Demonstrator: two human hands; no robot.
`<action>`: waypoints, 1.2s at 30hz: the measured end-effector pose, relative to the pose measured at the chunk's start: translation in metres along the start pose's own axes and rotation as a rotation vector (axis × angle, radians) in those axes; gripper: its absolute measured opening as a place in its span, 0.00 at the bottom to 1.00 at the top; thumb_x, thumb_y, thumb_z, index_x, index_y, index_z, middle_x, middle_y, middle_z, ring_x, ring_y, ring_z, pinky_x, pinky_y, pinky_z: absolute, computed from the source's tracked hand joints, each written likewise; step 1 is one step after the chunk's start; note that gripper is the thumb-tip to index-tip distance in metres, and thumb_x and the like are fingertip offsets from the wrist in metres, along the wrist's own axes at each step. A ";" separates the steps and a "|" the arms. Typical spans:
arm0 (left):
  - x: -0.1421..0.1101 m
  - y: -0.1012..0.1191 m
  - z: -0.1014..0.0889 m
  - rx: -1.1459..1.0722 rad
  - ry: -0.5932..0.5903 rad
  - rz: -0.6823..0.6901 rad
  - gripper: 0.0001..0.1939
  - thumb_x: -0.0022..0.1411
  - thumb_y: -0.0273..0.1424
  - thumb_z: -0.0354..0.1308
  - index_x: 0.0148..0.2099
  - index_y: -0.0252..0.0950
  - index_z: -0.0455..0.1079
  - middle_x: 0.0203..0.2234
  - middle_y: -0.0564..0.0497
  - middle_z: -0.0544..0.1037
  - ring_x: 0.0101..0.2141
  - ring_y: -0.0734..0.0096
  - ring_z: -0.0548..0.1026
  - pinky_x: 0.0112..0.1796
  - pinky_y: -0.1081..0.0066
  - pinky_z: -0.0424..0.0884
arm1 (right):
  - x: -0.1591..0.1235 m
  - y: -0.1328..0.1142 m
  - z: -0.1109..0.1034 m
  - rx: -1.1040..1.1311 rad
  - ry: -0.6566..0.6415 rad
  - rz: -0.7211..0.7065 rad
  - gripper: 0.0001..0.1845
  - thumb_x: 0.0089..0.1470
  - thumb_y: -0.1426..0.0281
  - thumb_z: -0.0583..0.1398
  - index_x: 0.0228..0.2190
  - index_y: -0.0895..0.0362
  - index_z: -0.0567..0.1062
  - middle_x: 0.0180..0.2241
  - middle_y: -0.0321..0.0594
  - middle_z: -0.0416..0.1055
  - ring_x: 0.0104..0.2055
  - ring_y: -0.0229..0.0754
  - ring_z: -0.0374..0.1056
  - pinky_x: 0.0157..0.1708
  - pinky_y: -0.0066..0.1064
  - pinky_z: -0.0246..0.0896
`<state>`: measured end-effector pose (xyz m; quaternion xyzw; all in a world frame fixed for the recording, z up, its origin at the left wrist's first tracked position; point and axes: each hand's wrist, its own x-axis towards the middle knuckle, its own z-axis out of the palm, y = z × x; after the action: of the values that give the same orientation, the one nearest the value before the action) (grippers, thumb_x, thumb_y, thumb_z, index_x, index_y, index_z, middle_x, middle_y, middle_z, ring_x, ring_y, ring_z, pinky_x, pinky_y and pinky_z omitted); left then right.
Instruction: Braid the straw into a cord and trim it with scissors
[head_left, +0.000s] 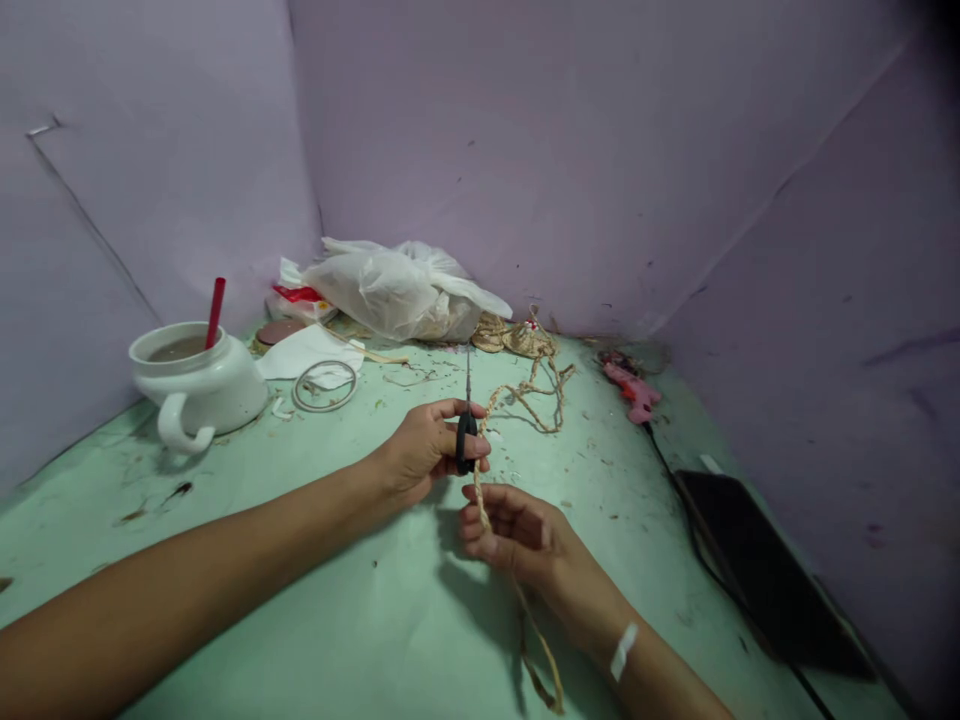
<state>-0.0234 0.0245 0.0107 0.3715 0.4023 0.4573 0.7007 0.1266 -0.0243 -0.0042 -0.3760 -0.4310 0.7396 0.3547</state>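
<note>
Near the middle of the table, my left hand point(433, 450) is closed round the black handles of a pair of scissors point(466, 435), whose thin blades point away toward the wall. A braided straw-coloured cord point(478, 485) runs down beside the handles, also touching the left fingers. Just below and to the right, my right hand point(517, 530) pinches the braid between thumb and fingers. Two loose strands hang from under it toward the front edge. The rest of the braid lies in loops beyond the hands, reaching some coiled woven pieces point(529, 340) by the back wall.
At the left stands a white mug-like pot point(199, 385) with a red stick in it. A metal ring point(325, 387) lies near white paper. A plastic bag point(405, 290) rests at the back. To the right are a pink glue gun point(634, 390), its black cable and a dark flat tablet-like slab point(772, 570).
</note>
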 end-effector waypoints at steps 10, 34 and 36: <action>0.002 0.006 0.002 0.041 0.061 0.066 0.21 0.40 0.21 0.61 0.39 0.33 0.61 0.19 0.54 0.71 0.20 0.76 0.71 0.23 0.77 0.64 | 0.006 0.004 -0.007 -0.011 0.304 -0.009 0.16 0.30 0.65 0.68 0.24 0.60 0.74 0.16 0.31 0.65 0.19 0.31 0.60 0.22 0.27 0.62; 0.011 -0.007 0.008 0.390 0.203 0.131 0.15 0.38 0.19 0.58 0.33 0.31 0.65 0.10 0.62 0.63 0.13 0.82 0.61 0.16 0.79 0.58 | 0.003 0.007 0.000 0.126 0.088 -0.049 0.11 0.39 0.66 0.65 0.25 0.61 0.73 0.17 0.34 0.69 0.15 0.29 0.62 0.17 0.23 0.61; 0.014 -0.002 0.005 0.392 0.229 0.153 0.16 0.38 0.21 0.58 0.34 0.31 0.64 0.09 0.62 0.62 0.13 0.81 0.62 0.17 0.79 0.58 | 0.005 0.005 -0.002 0.121 0.108 -0.018 0.13 0.38 0.66 0.66 0.27 0.61 0.74 0.17 0.33 0.68 0.15 0.29 0.61 0.17 0.24 0.62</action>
<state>-0.0145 0.0360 0.0084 0.4756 0.5310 0.4615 0.5282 0.1248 -0.0219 -0.0108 -0.3892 -0.3691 0.7399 0.4060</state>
